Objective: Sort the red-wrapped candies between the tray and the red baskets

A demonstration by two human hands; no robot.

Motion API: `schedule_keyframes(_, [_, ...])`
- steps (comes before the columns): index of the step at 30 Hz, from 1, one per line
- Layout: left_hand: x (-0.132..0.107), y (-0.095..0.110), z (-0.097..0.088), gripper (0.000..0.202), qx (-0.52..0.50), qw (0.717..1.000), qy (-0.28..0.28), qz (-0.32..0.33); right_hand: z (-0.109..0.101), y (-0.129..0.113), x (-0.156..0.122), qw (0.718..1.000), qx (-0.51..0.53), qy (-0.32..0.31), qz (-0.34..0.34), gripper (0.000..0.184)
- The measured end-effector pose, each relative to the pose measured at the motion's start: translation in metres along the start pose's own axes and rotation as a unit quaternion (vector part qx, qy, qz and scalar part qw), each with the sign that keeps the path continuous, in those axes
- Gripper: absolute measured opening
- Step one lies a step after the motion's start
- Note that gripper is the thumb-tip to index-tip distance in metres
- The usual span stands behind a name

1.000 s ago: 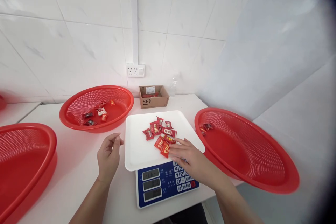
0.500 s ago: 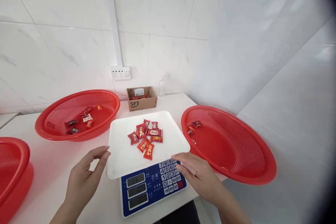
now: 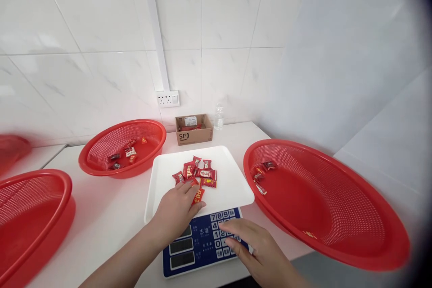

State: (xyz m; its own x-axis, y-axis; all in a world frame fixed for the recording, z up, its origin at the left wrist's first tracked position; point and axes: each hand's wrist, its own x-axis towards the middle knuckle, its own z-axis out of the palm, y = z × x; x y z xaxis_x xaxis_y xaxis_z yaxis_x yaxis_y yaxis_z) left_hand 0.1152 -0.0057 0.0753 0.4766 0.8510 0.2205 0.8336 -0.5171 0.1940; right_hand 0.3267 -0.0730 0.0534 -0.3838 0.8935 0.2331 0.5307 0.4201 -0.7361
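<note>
A blue scale (image 3: pixel 202 243) carries a white tray (image 3: pixel 229 189) with several red wrapped candies (image 3: pixel 199 173) piled near its middle. My left hand (image 3: pixel 177 209) lies on the tray's front part, fingers curled onto a red candy (image 3: pixel 199 195) at the near edge of the pile. My right hand (image 3: pixel 254 243) hovers over the scale's keypad (image 3: pixel 222 225), fingers stretched out and holding nothing.
A large red basket (image 3: pixel 337 234) stands right of the scale with a few candies in it. Another red basket (image 3: pixel 148 162) with candies sits at the back left, a third (image 3: pixel 33 216) at the near left. A cardboard box (image 3: pixel 194 132) and a small bottle (image 3: pixel 219 117) stand by the wall.
My left hand has moved from beside the tray onto it and closed on a red candy. My right hand has drawn back from the tray's edge over the keypad.
</note>
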Motion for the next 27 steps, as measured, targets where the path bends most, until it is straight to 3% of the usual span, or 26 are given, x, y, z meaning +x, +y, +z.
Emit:
schedule_keyframes(8, [0.004, 0.007, 0.001, 0.028, -0.010, 0.998, -0.035, -0.047, 0.001, 0.010, 0.000, 1.000, 0.025, -0.005, -0.018, 0.027])
schedule_keyframes(12, [-0.004, 0.009, -0.002, 0.029, -0.043, 0.997, 0.023, -0.059, 0.001, 0.011, 0.002, 0.999, 0.046, -0.001, -0.010, 0.027])
schedule_keyframes(16, [-0.022, 0.026, -0.010, 0.026, -0.118, 0.986, 0.101, 0.054, 0.004, 0.006, 0.002, 0.994, 0.096, 0.012, 0.051, 0.040])
schedule_keyframes(19, [-0.031, 0.041, -0.012, 0.030, -0.135, 0.966, 0.127, 0.182, 0.010, -0.002, 0.004, 0.992, 0.119, -0.022, 0.048, 0.057])
schedule_keyframes(21, [-0.034, 0.045, -0.008, 0.033, -0.136, 0.955, 0.140, 0.224, 0.015, -0.006, 0.006, 0.992, 0.115, -0.045, 0.040, 0.057])
schedule_keyframes(23, [-0.037, 0.042, -0.002, 0.033, -0.158, 0.954, 0.137, 0.213, 0.020, -0.007, 0.010, 0.992, 0.103, -0.061, 0.038, 0.053])
schedule_keyframes(27, [-0.046, 0.027, 0.012, 0.025, -0.269, 0.947, 0.130, 0.117, 0.023, -0.008, 0.013, 0.993, 0.097, -0.073, -0.006, 0.053])
